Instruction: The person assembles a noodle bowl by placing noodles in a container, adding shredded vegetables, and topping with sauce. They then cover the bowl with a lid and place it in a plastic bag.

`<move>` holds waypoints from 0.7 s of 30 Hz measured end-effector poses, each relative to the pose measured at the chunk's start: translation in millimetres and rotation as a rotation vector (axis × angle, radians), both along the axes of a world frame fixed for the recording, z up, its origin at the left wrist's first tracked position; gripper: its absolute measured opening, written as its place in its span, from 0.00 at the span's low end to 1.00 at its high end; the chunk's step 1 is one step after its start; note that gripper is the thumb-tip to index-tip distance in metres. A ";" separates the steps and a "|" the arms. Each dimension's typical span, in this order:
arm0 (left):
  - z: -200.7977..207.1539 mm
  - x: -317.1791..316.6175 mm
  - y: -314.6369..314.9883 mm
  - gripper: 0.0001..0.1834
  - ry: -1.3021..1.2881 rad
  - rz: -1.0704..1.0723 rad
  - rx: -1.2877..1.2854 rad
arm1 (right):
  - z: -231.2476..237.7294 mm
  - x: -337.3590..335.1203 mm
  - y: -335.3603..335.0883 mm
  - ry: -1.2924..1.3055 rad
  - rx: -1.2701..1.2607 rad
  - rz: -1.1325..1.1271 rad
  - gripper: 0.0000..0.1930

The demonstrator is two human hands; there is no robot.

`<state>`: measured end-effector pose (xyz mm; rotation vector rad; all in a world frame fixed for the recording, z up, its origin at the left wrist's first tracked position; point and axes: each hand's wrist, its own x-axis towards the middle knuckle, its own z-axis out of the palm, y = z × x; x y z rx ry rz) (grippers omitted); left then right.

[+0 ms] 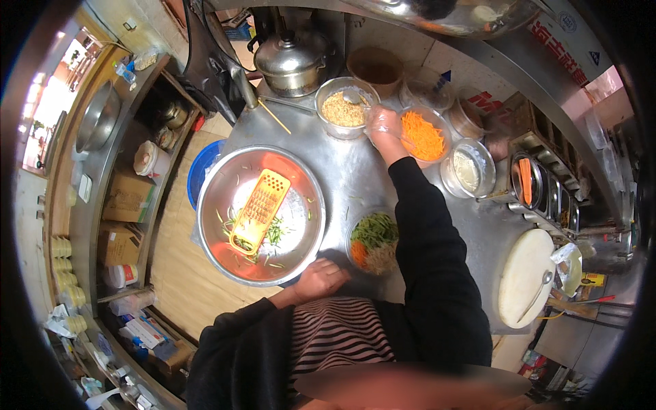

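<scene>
My right hand (385,125), in a clear plastic glove, reaches between a steel bowl of chopped tan bits (342,113) and a bowl of shredded carrot (423,136). Its fingers are closed at the steel bowl's right rim; whatever they hold is hard to make out. My bare left hand (321,279) lies loosely on the counter's near edge, fingers stretched to the right, holding nothing. Beside it stands a large steel basin (311,205) with an orange grater (261,212) and green shreds inside. A bowl of green shreds, carrot and pale strands (374,239) sits near my right forearm.
A lidded steel pot (290,65) stands at the back. To the right are a bowl of white paste (468,169), metal containers with a carrot (525,181), and a round white board (526,277) bearing a spoon (536,297). Shelves (140,253) line the left.
</scene>
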<state>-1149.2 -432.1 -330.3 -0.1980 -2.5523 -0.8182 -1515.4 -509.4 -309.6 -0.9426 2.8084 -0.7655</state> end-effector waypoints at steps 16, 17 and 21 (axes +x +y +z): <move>1.8 -2.1 -0.9 0.06 -0.012 0.016 -0.015 | -39.7 -8.4 -36.4 0.013 -0.157 0.071 0.11; 1.6 -2.1 -0.9 0.06 -0.007 0.017 -0.009 | -50.1 -14.4 -36.2 -0.006 -0.180 0.063 0.11; 0.0 -2.1 0.1 0.06 0.004 0.008 0.023 | -92.6 -44.5 -29.7 -0.224 -0.318 0.026 0.10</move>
